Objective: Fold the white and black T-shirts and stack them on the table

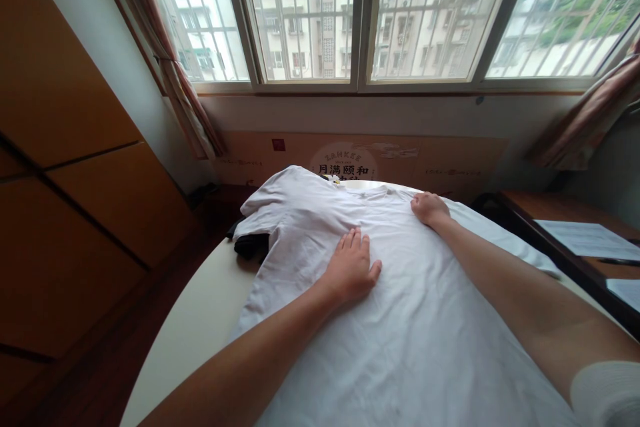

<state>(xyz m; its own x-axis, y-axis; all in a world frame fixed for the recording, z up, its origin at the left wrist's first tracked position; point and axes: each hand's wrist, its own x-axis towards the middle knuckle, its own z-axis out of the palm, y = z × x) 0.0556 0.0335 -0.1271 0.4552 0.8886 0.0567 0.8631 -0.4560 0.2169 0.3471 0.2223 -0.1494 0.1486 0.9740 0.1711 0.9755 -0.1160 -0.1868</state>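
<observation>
A white T-shirt (400,320) lies spread over a pale round-edged table (200,320), its neckline toward the window. Its left sleeve hangs past the table's far left side, and light wrinkles run across the chest. My left hand (354,265) rests flat on the middle of the chest, fingers stretched out and thumb apart. Up by the right shoulder, near the collar, my right hand (430,208) is curled closed on the fabric. The fingertips of that hand are partly hidden.
Black items (251,245) stick out from under the left sleeve. On the right, a dark wooden desk (530,203) carries papers (587,237) and a pen. A printed cardboard panel (450,157) stands below the barred window. An orange-brown cabinet (75,213) is at left.
</observation>
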